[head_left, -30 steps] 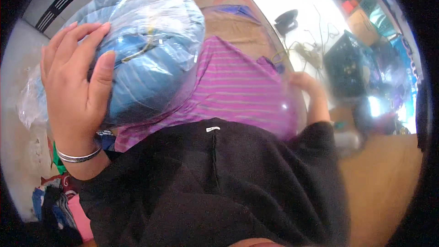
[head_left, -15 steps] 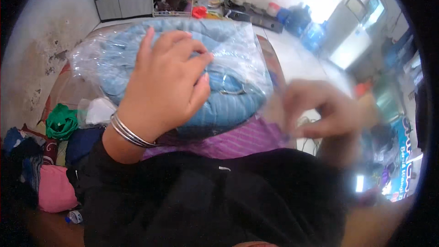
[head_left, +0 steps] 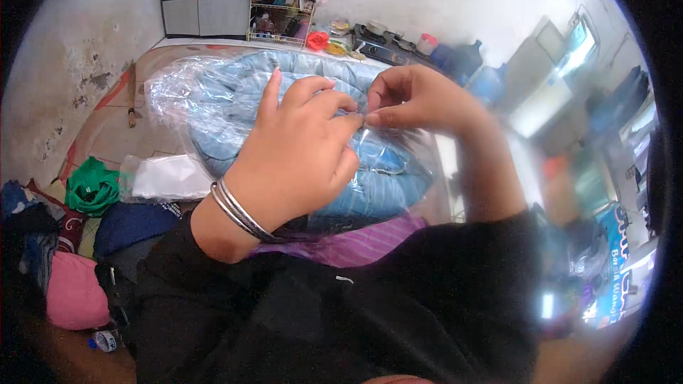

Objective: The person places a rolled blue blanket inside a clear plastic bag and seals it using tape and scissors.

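Clear plastic bag of folded blue cloth, resting on lap over purple striped fabric; left hand and right hand pinching its film together, fingertips touching.

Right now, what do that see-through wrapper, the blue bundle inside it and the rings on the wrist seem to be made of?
The wrapper looks like thin clear plastic film: glossy, crinkled, catching white glare. The blue bundle inside seems to be woven fabric, matte with fine stripes and soft folds. The bangles on the left hand look like polished metal, silvery with bright highlights, though coated plastic cannot be ruled out. The right hand pinches the film with it.
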`<state>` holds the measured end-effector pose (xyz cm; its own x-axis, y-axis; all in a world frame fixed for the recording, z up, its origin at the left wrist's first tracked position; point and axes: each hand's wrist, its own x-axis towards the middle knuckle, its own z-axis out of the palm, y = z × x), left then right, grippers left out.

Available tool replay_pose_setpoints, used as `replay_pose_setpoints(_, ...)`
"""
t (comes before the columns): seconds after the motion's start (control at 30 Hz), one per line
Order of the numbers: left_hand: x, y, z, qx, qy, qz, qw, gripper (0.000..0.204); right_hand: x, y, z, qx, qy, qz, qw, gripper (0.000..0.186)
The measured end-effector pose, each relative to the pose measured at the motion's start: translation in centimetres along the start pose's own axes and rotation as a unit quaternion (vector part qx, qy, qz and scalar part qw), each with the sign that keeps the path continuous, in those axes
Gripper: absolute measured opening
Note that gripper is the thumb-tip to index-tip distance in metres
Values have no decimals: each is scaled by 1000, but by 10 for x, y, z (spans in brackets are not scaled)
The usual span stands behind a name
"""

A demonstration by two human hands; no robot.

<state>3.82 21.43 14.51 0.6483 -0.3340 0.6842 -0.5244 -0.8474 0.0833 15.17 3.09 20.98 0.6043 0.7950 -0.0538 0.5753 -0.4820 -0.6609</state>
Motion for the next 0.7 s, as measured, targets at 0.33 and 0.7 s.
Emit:
replay_pose_setpoints(0.33, 1, -2, 3, 0, 27, -21, 999, 30, -4, -5, 9, -30, 71, 23, 997, 28)
replay_pose_setpoints(0.7, 1, -2, 0, 7, -12, -33, 999, 32, -12, 0, 23, -189, 185, -38, 964, 51)
